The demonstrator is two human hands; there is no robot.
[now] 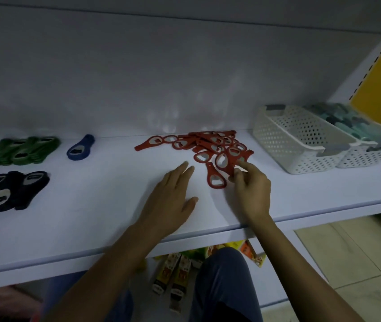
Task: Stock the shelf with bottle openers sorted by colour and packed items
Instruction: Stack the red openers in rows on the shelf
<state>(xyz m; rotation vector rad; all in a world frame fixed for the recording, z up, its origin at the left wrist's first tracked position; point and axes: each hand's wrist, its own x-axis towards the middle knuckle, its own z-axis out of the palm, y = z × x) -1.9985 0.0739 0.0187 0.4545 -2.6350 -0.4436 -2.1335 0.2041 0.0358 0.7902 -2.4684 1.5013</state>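
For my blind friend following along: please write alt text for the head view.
A person's right hand pinches a red plastic bottle opener at the edge of a red pile on a white shelf, the left hand flat beside it. Green openers, a blue opener and dark openers lie to the left, white perforated baskets to the right.

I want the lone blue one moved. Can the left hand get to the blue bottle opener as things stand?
Probably yes: the left hand lies flat, holding nothing, and bare shelf runs between it and the blue bottle opener; nothing blocks.
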